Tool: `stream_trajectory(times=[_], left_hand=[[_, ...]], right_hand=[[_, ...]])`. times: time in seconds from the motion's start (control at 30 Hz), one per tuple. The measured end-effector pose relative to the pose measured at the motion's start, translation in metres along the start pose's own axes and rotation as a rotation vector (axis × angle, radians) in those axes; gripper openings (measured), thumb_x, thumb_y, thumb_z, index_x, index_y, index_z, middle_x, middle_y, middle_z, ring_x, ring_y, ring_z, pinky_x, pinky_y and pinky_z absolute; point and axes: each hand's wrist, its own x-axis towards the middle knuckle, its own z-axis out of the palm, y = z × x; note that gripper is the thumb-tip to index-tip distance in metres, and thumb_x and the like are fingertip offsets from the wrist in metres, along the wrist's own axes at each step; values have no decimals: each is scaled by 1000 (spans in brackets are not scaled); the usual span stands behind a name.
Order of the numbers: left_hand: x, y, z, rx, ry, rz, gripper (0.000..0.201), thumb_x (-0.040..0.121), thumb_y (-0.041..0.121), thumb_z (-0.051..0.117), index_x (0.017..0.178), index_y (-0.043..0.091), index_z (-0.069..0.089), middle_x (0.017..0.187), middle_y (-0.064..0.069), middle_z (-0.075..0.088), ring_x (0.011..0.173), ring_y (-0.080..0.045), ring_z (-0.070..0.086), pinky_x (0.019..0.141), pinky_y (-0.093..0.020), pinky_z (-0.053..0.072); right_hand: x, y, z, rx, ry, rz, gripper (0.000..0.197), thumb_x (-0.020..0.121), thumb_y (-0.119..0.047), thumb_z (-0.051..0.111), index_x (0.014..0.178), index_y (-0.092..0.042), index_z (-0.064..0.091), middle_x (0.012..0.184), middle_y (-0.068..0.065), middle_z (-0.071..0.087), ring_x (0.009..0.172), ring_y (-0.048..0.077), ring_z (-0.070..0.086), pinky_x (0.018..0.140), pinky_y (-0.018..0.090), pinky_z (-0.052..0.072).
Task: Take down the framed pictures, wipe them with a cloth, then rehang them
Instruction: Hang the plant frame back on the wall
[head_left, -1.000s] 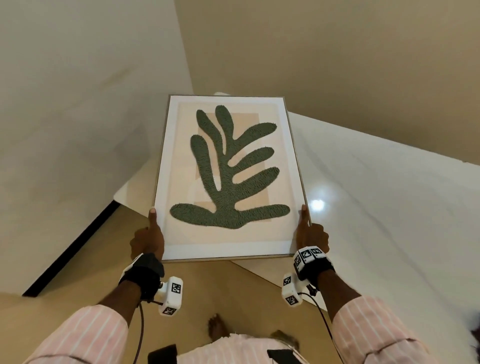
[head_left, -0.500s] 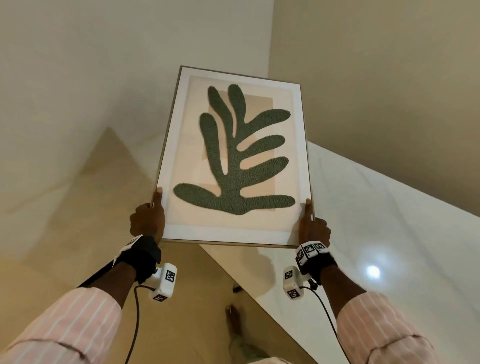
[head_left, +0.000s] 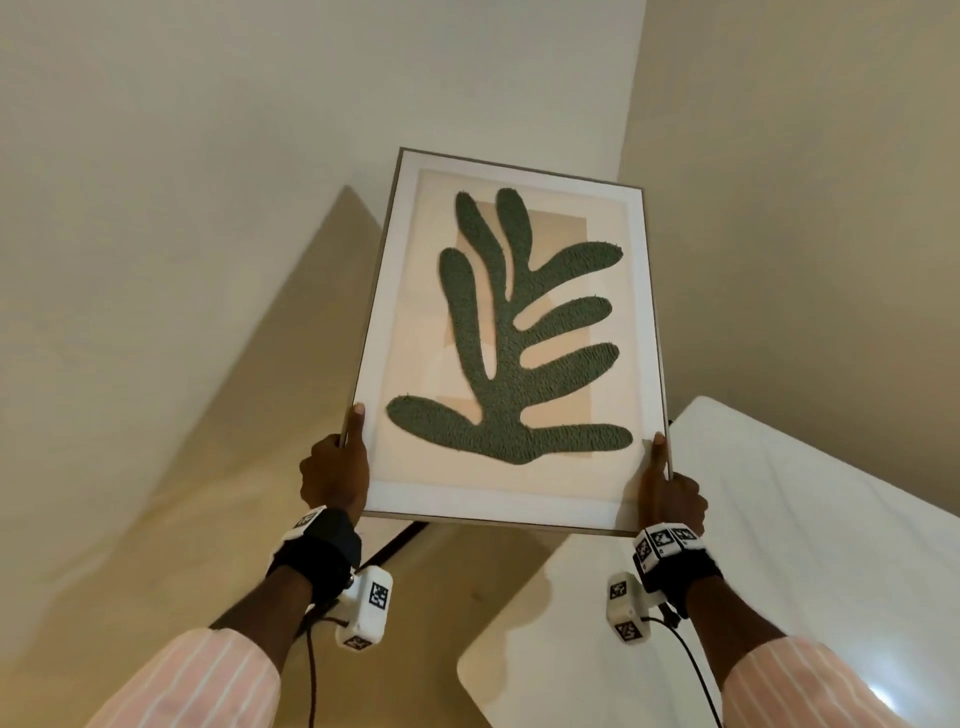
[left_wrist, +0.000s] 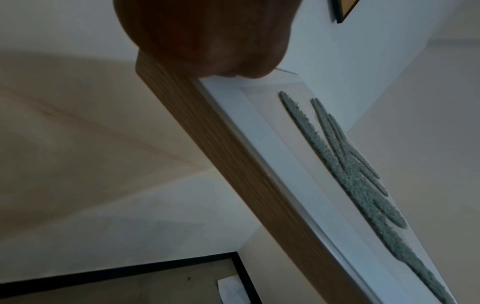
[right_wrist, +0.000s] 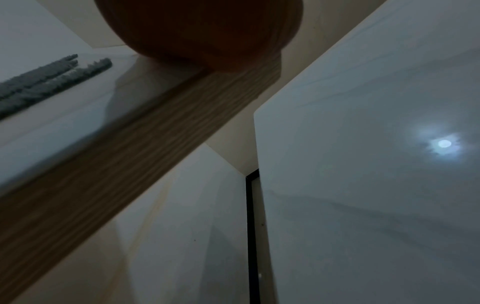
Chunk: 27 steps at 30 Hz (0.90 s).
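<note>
L hand (head_left: 335, 475) grips the framed picture (head_left: 511, 338) at its lower left edge, thumb flat up the front of the frame, fingers wrapped behind. R hand (head_left: 672, 496) clasps the lower right edge the same way, thumb up along the wood rim. Picture is held aloft in front of the beige wall (head_left: 182, 182), tilted w/ top leaning slightly right, not touching the wall as far as the head view shows. It has a thin wood frame, white mat, green textured leaf shape on peach ground. Below right sits a glossy white table top (head_left: 805, 545). Pink striped sleeves (head_left: 208, 680) cover both forearms; blk wrist straps w/ marker blocks.
</note>
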Motion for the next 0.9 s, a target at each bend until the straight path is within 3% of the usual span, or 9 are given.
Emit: stream_trajectory(times=[0.2, 0.3, 0.33, 0.4, 0.53, 0.67, 0.8, 0.9], left_hand=[[94, 48, 21, -113, -49, 171, 74, 86, 76, 38, 56, 10, 51, 67, -12, 58, 68, -31, 53, 66, -36, 42], [141, 77, 28, -160, -58, 254, 76, 86, 75, 37, 57, 6, 52, 63, -11, 59, 65, -27, 53, 63, -34, 41], [156, 84, 30, -173, -61, 279, 76, 86, 75, 37, 57, 7, 51, 62, -11, 58, 64, -26, 53, 63, -34, 41], [191, 107, 32, -187, -52, 331, 75, 86, 76, 36, 56, 8, 50, 62, -10, 58, 65, -27, 53, 64, -34, 42], [235, 158, 34, -239, -75, 391, 70, 88, 71, 42, 56, 9, 50, 65, -11, 56, 63, -26, 48, 66, -34, 38], [270, 205, 46, -293, -74, 427, 72, 88, 71, 44, 53, 9, 44, 59, -10, 51, 57, -23, 44, 57, -31, 34], [303, 246, 67, -342, -63, 458, 72, 85, 76, 43, 53, 12, 45, 59, -8, 52, 60, -27, 48, 58, -31, 36], [313, 280, 83, -389, -72, 554, 67, 87, 71, 46, 51, 15, 44, 54, -4, 50, 58, -24, 48, 56, -29, 32]], right_hand=[[32, -74, 46, 73, 62, 4, 105, 75, -90, 25, 119, -1, 59, 122, 26, 55, 117, 40, 51, 100, 49, 41], [41, -111, 65, 164, 91, -6, 91, 81, -83, 32, 97, 2, 62, 107, 28, 57, 111, 42, 54, 95, 47, 42], [41, -122, 70, 184, 91, -10, 89, 82, -82, 33, 95, 2, 62, 110, 29, 58, 111, 42, 54, 95, 46, 41], [45, -150, 82, 196, 108, -29, 98, 81, -84, 29, 109, 3, 63, 122, 29, 59, 115, 42, 54, 96, 45, 41], [54, -199, 92, 232, 183, -17, 115, 69, -96, 20, 119, -1, 62, 124, 26, 60, 114, 41, 56, 98, 46, 43], [68, -249, 94, 316, 257, -2, 107, 70, -95, 28, 119, -6, 62, 123, 23, 59, 113, 39, 57, 96, 46, 43], [101, -291, 95, 392, 310, -13, 100, 77, -88, 31, 123, -3, 56, 127, 26, 54, 117, 40, 53, 100, 47, 40], [136, -322, 90, 407, 332, -33, 100, 79, -86, 32, 125, 1, 53, 129, 29, 51, 120, 42, 50, 102, 49, 39]])
